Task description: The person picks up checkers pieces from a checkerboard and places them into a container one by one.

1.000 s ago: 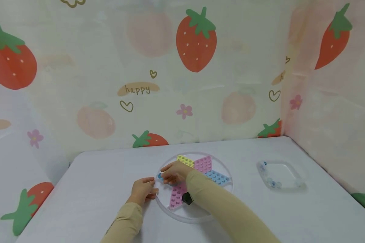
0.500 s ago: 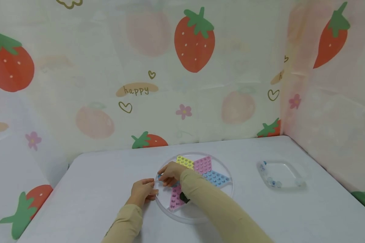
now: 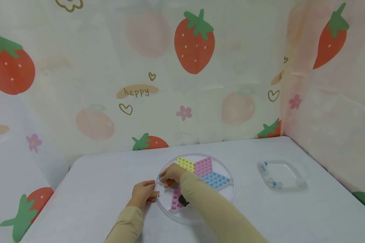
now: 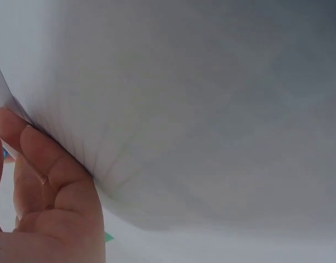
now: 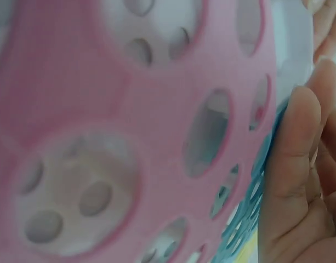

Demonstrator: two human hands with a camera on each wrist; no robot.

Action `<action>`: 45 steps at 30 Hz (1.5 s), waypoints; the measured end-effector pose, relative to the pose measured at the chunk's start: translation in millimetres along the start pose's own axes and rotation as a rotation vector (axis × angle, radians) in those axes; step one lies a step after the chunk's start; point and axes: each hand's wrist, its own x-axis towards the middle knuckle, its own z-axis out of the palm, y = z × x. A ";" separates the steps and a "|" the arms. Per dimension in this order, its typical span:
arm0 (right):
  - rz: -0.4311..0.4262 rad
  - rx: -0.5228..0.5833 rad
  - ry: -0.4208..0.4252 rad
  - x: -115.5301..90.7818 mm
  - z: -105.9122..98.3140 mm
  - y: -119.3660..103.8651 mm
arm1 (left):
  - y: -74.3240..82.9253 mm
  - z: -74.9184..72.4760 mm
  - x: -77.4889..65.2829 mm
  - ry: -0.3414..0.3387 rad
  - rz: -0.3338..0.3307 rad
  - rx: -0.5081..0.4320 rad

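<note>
A round, clear-rimmed game board (image 3: 233, 189) lies on the table, with a star of pink, yellow and blue holed panels. My left hand (image 3: 142, 194) holds its left rim between thumb and fingers. Over the left blue point, my right hand (image 3: 172, 174) bends down with its fingertips together. A bit of blue marble (image 4: 5, 153) shows by those fingertips in the left wrist view; the rest is hidden. In the right wrist view, a pink panel (image 5: 151, 98) fills the near side, and the right thumb and fingers stand beside the blue panel (image 5: 250, 203).
To the right, a clear tray (image 3: 282, 188) holds several small clear and blue marbles (image 3: 273, 183) along its left side. A dark object (image 3: 183, 200) sits at the right wrist, over the pink panel. A strawberry-print curtain (image 3: 194, 111) stands behind the white table (image 3: 103, 182).
My right hand has shifted slightly left and down at the blue point, covering more of the blue marble seen earlier. The left hand stays at the rim.
</note>
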 end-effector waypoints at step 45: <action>-0.095 0.109 -0.060 -52.2 -73.8 25.1 | 0.7 3.0 -3.9 0.025 -0.004 -0.035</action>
